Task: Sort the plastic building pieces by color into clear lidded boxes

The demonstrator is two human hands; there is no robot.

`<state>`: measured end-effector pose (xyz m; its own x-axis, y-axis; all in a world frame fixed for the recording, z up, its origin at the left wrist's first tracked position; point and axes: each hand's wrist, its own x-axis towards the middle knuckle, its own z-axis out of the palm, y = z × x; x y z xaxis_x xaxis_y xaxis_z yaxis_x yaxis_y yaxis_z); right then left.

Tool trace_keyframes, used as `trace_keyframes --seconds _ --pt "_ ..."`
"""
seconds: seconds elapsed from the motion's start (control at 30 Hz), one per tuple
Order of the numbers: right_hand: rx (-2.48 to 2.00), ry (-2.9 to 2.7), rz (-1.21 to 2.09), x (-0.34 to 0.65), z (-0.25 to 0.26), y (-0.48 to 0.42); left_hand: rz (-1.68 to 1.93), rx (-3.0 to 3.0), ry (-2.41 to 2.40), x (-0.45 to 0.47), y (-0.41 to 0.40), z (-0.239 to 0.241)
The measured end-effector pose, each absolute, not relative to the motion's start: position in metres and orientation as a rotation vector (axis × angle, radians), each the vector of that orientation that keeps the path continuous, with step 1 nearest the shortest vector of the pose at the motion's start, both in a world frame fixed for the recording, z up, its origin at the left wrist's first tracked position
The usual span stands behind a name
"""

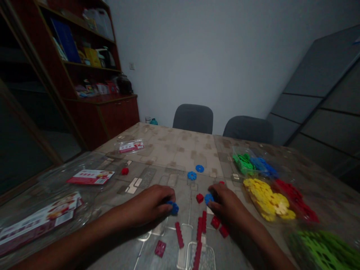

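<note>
My left hand rests on the table with its fingers curled round a blue disc piece. My right hand lies to the right, fingers pinched on another blue disc piece. A small red block sits between the two hands. Two more blue discs lie further back. Several long red bars and small red blocks lie just in front of my hands, with a flat red plate nearer me.
Clear bags of yellow pieces, red pieces, green pieces and blue pieces sit on the right; a bright green pile is at the near right. Printed packets lie left. Two grey chairs stand behind the table.
</note>
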<state>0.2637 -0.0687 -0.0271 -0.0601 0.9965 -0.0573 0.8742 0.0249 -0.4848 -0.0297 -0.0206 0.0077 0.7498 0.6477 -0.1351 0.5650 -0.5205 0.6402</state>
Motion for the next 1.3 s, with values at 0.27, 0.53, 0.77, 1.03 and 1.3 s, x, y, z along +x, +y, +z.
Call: trace_keyframes --seconds 0.27,0.53,0.77,1.03,1.3 --pt "-1.885 -1.952 0.658 0.265 -0.027 -0.065 0.209 2.175 0.93 -0.044 0.002 0.007" --pt "-1.857 -1.962 0.687 0.269 -0.027 -0.065 0.078 2.176 0.861 -0.054 -0.003 0.016" --pt "-1.87 -1.997 0.612 0.27 -0.025 -0.066 0.029 2.224 0.872 -0.042 -0.01 0.007" --pt "-1.719 -2.129 0.681 0.232 -0.011 -0.084 0.059 2.457 0.911 -0.036 -0.021 0.0" --pt "-1.684 -2.159 0.675 0.236 -0.015 -0.078 0.041 2.573 0.612 -0.009 -0.066 0.016"
